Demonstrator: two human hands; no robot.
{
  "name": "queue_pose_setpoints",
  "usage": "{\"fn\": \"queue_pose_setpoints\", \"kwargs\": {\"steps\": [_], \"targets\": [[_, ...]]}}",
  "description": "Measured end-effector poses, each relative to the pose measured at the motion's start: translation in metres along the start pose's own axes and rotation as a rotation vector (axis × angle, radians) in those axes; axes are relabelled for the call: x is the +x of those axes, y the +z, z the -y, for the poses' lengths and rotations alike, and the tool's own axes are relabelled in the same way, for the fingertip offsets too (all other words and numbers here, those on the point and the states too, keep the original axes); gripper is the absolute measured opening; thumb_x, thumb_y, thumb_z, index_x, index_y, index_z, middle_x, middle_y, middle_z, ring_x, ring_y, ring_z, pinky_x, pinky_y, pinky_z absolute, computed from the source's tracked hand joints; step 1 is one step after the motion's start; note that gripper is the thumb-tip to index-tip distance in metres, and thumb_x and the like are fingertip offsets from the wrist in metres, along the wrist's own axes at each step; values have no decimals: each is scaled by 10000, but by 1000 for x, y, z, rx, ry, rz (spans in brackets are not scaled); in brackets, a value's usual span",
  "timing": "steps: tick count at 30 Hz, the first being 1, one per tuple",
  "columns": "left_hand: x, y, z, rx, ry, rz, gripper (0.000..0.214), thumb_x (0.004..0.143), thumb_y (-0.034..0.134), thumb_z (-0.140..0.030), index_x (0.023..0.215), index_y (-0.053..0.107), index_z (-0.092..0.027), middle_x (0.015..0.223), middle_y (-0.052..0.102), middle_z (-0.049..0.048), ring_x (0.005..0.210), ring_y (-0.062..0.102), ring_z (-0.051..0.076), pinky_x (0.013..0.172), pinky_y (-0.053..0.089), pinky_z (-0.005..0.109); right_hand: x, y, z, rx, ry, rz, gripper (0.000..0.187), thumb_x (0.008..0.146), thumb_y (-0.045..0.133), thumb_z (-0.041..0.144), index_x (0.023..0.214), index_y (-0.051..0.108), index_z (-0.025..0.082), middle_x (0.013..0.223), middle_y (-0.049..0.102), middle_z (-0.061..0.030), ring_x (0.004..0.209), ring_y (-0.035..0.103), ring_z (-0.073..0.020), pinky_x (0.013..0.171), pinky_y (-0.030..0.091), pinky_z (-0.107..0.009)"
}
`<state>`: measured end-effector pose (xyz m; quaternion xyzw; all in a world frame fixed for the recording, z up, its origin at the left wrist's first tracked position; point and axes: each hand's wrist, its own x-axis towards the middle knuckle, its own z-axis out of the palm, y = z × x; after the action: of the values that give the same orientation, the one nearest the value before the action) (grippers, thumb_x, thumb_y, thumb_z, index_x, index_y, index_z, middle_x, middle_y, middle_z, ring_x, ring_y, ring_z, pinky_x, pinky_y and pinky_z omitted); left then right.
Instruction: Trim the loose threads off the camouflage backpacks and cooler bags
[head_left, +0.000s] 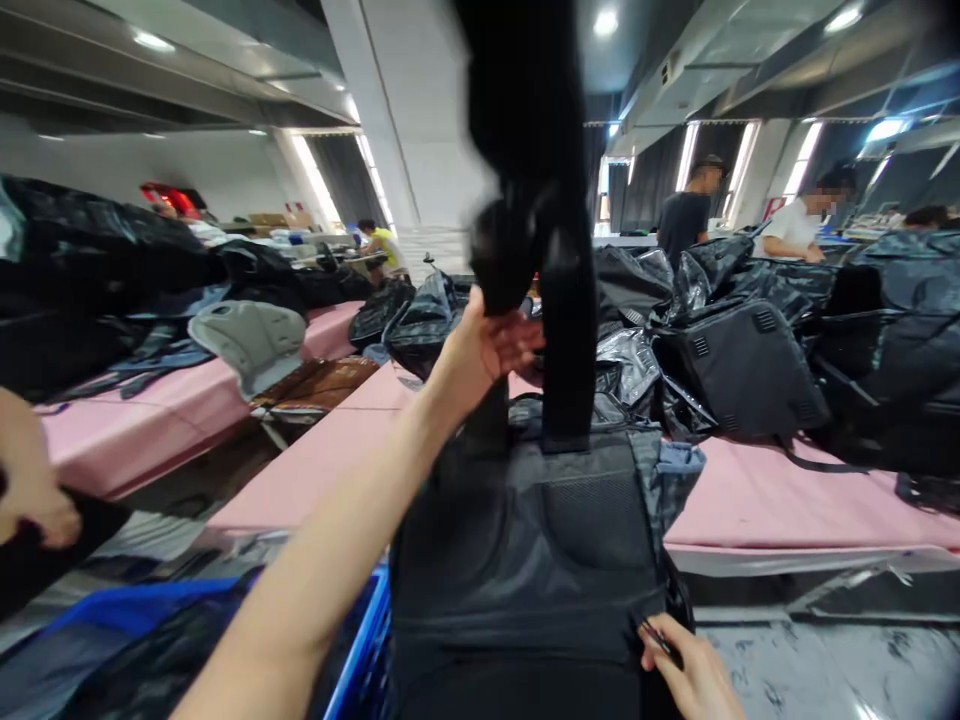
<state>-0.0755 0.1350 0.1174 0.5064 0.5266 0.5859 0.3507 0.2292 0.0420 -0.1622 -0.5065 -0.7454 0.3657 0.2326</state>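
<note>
A black backpack (525, 560) stands upright in front of me, its padded mesh back panel facing me. Its wide black shoulder straps (568, 330) rise from the top edge, blurred in their upper part. My left hand (504, 338) reaches up against the straps, fingers stretched out and partly behind them; no firm grip shows. Low at the pack's right side, my right hand (686, 662) is closed round a small dark tool (661, 642) with a thin shiny edge, perhaps thread snips. The tool lies close to the pack's side edge.
A blue plastic crate (360, 640) with dark fabric stands at lower left. Pink-covered tables (810, 500) carry piles of black bags (742, 370). A grey chair (251, 335) stands at left. Another person's hand (45, 505) shows at the left edge; several people work farther back.
</note>
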Motion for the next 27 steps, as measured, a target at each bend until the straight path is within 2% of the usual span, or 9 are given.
{"fn": "queue_pose_setpoints", "kwargs": {"steps": [2, 4, 6, 8, 13, 15, 18, 23, 27], "targets": [[43, -16, 10, 158, 60, 1, 510, 921, 252, -404, 905, 637, -69, 930, 681, 61, 943, 621, 203, 715, 483, 297, -2, 3, -6, -12, 8, 5, 279, 828, 423, 422, 735, 605, 233, 670, 655, -2, 651, 635, -179, 634, 483, -246], [59, -33, 36, 263, 42, -29, 443, 899, 326, -368, 862, 649, -67, 935, 687, 62, 938, 618, 200, 712, 482, 299, -3, 0, -13, -6, 33, 9, 271, 823, 441, 443, 861, 614, 239, 694, 667, -2, 687, 646, -183, 654, 489, -246], [49, -43, 67, 364, 37, -56, 387, 865, 388, -343, 891, 651, -62, 928, 689, 44, 914, 616, 186, 711, 482, 288, -1, -7, -18, 2, 44, 32, 317, 805, 472, 466, 971, 611, 236, 699, 677, -8, 706, 655, -188, 661, 498, -245], [26, -44, 97, 455, 51, -51, 343, 823, 452, -313, 922, 658, -57, 900, 690, 23, 882, 615, 167, 747, 474, 274, 5, -16, -15, -8, 27, 6, 362, 781, 507, 483, 1012, 617, 227, 738, 689, -22, 720, 661, -191, 655, 506, -242], [-23, -16, 146, 803, 243, 151, 193, 716, 664, -277, 886, 718, -205, 963, 690, 32, 968, 562, 197, 912, 386, 339, 34, -28, 31, -127, -74, -256, 451, 749, 560, 475, 1140, 570, 252, 888, 697, -33, 850, 659, -211, 682, 513, -259], [-27, -2, 155, 971, 289, 170, 227, 742, 649, -330, 945, 707, -246, 1002, 674, 34, 979, 531, 217, 888, 372, 371, 46, -26, 51, -166, -118, -313, 476, 757, 548, 466, 1181, 532, 251, 876, 694, -30, 809, 665, -208, 648, 513, -264], [-20, 9, 157, 1072, 217, 148, 249, 776, 606, -365, 985, 693, -262, 959, 673, 41, 903, 533, 214, 813, 379, 361, 59, -23, 69, -178, -172, -342, 432, 792, 507, 449, 1169, 507, 238, 871, 689, -28, 761, 666, -193, 610, 506, -261], [-2, 10, 153, 1104, 155, 246, 203, 761, 612, -356, 913, 716, -271, 874, 695, 32, 865, 561, 225, 742, 385, 314, 77, -25, 80, -213, -186, -335, 299, 841, 451, 457, 1014, 533, 227, 880, 680, -38, 738, 657, -196, 628, 495, -284], [-5, 11, 154, 1121, 188, 257, 171, 801, 559, -299, 816, 715, -232, 836, 684, 34, 825, 564, 201, 690, 388, 277, 101, -25, 93, -256, -290, -359, 272, 863, 442, 421, 997, 564, 218, 910, 661, -35, 749, 634, -171, 654, 478, -269]]}}
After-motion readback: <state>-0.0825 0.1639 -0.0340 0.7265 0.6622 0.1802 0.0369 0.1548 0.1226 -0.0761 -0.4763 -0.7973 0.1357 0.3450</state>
